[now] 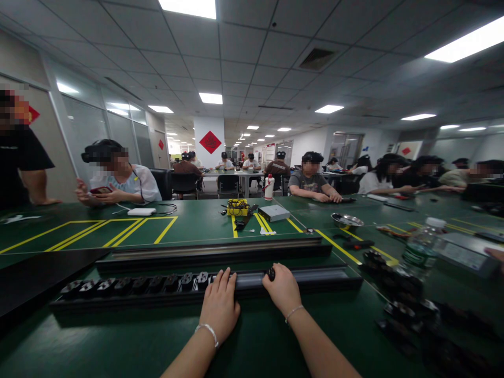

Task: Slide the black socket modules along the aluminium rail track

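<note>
A long black channel [323,279] lies across the green table in front of me. Several black blocks with bright metal tops [140,283], which look like socket modules, fill its left part in a row. My left hand [221,296] rests at the right end of that row, fingers stretched out over the channel; what lies under the palm is hidden. Further right, my right hand [281,286] is closed over the channel, pinching a small black part [271,273] whose exact kind I cannot make out.
A second black rail [220,252] lies just behind. Loose black parts [409,310] pile up at right, beside a water bottle [421,249] and a metal bowl [346,220]. A black panel [43,278] lies at left. Several people sit around the tables.
</note>
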### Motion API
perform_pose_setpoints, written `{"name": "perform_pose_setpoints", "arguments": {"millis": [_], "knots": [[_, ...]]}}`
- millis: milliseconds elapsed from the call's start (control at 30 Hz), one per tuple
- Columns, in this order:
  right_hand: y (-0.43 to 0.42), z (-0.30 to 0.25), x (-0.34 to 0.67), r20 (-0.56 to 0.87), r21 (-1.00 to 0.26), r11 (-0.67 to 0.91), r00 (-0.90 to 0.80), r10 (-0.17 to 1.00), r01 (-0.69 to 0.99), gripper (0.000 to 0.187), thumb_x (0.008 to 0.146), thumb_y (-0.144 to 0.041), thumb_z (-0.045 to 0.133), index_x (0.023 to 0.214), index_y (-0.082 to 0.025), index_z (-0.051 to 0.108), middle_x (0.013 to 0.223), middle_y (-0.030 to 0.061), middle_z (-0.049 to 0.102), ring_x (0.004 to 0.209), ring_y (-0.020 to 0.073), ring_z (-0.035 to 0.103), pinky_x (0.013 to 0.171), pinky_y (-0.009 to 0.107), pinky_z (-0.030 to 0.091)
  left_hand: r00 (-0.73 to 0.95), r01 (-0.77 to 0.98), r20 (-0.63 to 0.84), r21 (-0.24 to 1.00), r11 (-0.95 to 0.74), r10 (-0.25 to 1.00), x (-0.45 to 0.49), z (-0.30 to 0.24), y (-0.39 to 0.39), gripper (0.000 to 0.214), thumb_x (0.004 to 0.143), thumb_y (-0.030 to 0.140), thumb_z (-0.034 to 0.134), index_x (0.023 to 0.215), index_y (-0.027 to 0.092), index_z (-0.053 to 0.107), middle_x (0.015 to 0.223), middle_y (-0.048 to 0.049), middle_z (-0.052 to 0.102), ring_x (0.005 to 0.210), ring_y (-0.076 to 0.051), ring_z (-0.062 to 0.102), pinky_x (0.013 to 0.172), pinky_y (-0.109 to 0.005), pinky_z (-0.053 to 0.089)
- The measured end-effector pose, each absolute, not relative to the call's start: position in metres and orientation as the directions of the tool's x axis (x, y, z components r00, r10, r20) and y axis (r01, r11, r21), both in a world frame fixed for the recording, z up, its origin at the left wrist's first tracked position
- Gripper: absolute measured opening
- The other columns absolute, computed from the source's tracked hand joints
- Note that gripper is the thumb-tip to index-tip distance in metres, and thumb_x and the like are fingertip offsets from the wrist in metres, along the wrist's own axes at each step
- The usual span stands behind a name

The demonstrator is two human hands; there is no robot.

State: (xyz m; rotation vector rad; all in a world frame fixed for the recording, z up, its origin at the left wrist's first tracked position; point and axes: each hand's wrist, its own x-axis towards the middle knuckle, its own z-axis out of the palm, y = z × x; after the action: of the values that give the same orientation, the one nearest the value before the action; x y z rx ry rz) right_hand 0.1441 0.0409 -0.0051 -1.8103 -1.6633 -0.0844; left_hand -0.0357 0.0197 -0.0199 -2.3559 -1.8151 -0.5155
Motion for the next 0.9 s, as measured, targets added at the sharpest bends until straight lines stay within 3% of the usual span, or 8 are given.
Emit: {"name": "perform_pose_setpoints", "arguments": {"millis": [467, 600, 900], "knots": [[0.0400, -0.0035, 0.1463, 0.484, -0.405, 0.029, 0.187, 0.855, 0.914, 0.013, 0.073, -0.024, 0.046, 0.071, -0.018, 0.058, 0.080, 0.0064, 0.062, 0.083, 0.0174, 0.054, 0.079, 0.026, 0.037, 0.223, 0.958, 0.336, 0.099, -0.270, 0.915, -0.0364, -0.0224, 0.0210, 0.061, 0.070, 0.020, 0.041, 0.131, 0.024, 0.035, 0.143, -0.0008, 0.029, 0.131, -0.020, 0.022, 0.102, -0.038, 0.024], [0.0383, -0.0035, 0.1496, 0.507, -0.363, 0.005, 0.193, 0.840, 0.932, 0.013, 0.071, -0.029, 0.050, 0.070, -0.019, 0.058, 0.080, 0.0056, 0.062, 0.089, 0.0198, 0.054, 0.086, 0.032, 0.032, 0.223, 0.957, 0.347, 0.101, -0.273, 0.911, -0.0365, -0.0233, 0.0215, 0.061, 0.070, 0.021, 0.041, 0.130, 0.024, 0.036, 0.143, -0.0002, 0.030, 0.130, -0.020, 0.023, 0.102, -0.038, 0.025], [0.0396, -0.0066, 0.1495, 0.529, -0.353, 0.009, 0.192, 0.827, 0.936, 0.015, 0.071, -0.029, 0.050, 0.074, -0.018, 0.060, 0.082, 0.0072, 0.063, 0.092, 0.0201, 0.053, 0.082, 0.029, 0.034, 0.237, 0.954, 0.372, 0.088, -0.288, 0.898, -0.0382, -0.0266, 0.0230, 0.059, 0.071, 0.022, 0.041, 0.130, 0.023, 0.037, 0.142, -0.0006, 0.031, 0.130, -0.020, 0.023, 0.102, -0.037, 0.024]]}}
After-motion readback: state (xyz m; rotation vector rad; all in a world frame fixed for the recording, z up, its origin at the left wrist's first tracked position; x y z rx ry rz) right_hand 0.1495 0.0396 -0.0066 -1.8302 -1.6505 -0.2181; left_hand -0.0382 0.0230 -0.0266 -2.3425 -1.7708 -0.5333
